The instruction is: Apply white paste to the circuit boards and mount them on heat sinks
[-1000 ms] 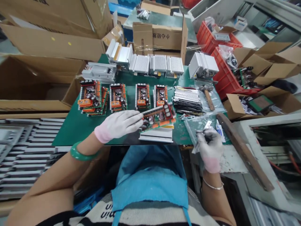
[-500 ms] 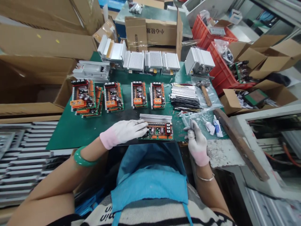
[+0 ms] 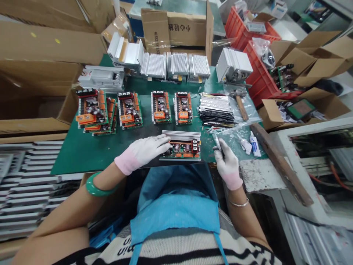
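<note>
A green circuit board [image 3: 183, 149] with orange and red parts lies flat on the green mat [image 3: 88, 151], set against a finned aluminium heat sink [image 3: 180, 135] just behind it. My left hand [image 3: 146, 149], in a white glove, rests with fingers stretched on the board's left end. To the right of the board my gloved right hand [image 3: 225, 160] is closed round a thin metal tool [image 3: 217, 141] that points up and away from me.
Several more circuit boards [image 3: 129, 109] lie in a row behind, with a stack of black strips [image 3: 215, 110], a hammer [image 3: 239, 103] and small tubes [image 3: 253, 143] on plastic bags. Heat sinks [image 3: 176, 66], cardboard boxes and red crates [image 3: 259, 77] ring the mat.
The board was tilted up in my left hand over the heat sink; it now lies flat in front of it. My right hand came from the plastic bag to beside the board.
</note>
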A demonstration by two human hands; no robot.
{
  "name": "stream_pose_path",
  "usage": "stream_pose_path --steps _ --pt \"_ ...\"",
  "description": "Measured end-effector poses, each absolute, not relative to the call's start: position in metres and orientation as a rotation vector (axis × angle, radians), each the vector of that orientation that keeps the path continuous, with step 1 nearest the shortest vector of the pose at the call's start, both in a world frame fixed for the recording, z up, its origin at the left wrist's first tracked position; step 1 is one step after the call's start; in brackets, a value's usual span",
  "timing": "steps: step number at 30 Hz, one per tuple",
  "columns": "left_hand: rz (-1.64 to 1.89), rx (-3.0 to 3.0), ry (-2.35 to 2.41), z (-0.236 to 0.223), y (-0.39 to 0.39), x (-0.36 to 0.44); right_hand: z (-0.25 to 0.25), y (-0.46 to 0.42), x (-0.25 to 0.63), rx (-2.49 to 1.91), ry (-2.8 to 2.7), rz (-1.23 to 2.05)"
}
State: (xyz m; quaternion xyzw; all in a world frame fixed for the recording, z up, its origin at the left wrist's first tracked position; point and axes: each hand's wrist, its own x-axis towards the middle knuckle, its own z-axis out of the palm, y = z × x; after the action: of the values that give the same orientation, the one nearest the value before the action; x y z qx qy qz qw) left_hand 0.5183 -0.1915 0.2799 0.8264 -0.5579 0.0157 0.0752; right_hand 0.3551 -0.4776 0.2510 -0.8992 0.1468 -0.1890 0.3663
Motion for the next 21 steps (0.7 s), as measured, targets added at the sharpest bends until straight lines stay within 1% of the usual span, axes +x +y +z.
stream_pose_path --steps 4,8,11,14,21 --pt "0.013 2.396 -1.607 0.268 -0.185 0.511 0.251 -0.477 0.356 -2.36 0.367 -0.435" --pt "0.071 2.239 -1.549 0.257 -0.181 0.506 0.253 -0.475 0.358 -2.44 0.429 -0.373" --pt "0.06 2.155 -1.402 0.25 -0.181 0.503 0.255 -0.474 0.362 -2.532 0.443 -0.273" --pt "0.039 2.19 -1.285 0.24 -0.184 0.501 0.256 -0.474 0.366 -2.597 0.422 -0.199" --pt "0.156 2.135 -1.306 0.231 -0.192 0.5 0.257 -0.475 0.372 -2.615 0.386 -0.133"
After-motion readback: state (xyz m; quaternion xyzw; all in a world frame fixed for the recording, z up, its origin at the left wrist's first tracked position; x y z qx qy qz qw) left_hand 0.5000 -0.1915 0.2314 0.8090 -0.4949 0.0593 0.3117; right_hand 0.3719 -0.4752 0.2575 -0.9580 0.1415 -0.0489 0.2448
